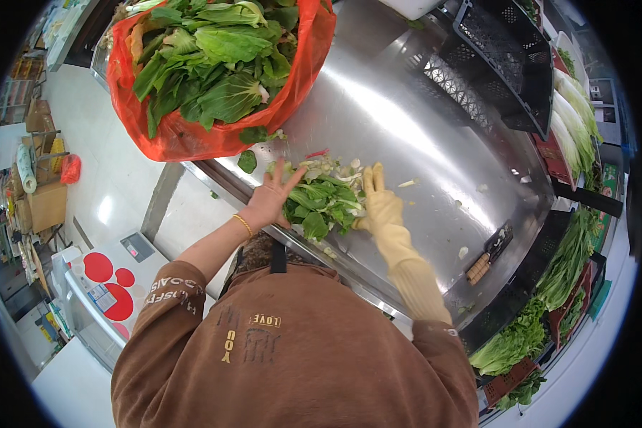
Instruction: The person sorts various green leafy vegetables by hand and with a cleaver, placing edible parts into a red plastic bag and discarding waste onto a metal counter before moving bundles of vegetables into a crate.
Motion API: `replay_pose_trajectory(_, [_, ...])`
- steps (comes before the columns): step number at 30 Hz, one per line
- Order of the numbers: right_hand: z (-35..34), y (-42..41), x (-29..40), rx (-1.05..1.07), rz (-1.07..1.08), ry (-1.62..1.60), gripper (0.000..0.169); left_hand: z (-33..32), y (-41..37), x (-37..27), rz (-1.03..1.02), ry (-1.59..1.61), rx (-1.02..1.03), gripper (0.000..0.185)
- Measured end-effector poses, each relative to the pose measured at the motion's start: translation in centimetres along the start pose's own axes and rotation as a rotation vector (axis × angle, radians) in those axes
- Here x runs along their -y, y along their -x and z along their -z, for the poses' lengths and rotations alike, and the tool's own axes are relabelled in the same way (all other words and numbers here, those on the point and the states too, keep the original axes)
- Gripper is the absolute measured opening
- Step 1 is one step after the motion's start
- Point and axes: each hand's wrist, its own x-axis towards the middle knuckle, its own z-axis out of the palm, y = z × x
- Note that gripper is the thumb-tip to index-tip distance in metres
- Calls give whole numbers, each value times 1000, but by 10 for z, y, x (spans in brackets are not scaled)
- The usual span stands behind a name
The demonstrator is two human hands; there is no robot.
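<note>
A loose heap of leafy green trimmings lies near the front edge of the stainless-steel counter, between my two hands. My bare left hand, fingers spread, is at the heap's left side. On the opposite side is my right hand in a pale yellow rubber glove, its fingers extended and its thumb apart at the leaves' edge. Neither hand is closed around anything. Pale stem scraps and small leaf pieces are scattered behind the heap. An orange-red plastic bag, filled with leafy greens, stands open beyond my left hand.
A cleaver with a wooden handle lies on the counter to the right. Black plastic crates stand behind it. Napa cabbages and leafy greens line the right side. A white cabinet with red dots is at left.
</note>
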Motion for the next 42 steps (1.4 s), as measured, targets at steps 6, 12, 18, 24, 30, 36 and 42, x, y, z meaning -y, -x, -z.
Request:
replay_pose_trajectory(6, [-74,-33,46,-242,-44,-646,72,-47,-4,-62,-10,101,-122,134])
replay_pose_trajectory(12, [-75,-35,80,-6,-265,-2274,40,-45,-22,-61,-49,662,-211,99])
replay_pose_trajectory(18, [92,44,102,-206,339,-1712,41,123,39,-68,-186,510,-537,96])
replay_pose_trajectory(24, [281,10,134,-270,375,-994,69,299,57,3,-111,114,-746,103])
replay_pose_trajectory(30, [241,-6,82,-755,570,-1124,39,288,83,53,-135,-135,-1000,86])
replay_pose_trajectory(36, [27,-85,-13,-663,407,-837,43,169,94,-3,-355,176,-1186,19])
replay_pose_trajectory(42, [-30,-108,62,-836,766,-163,45,-8,28,44,98,148,-691,45])
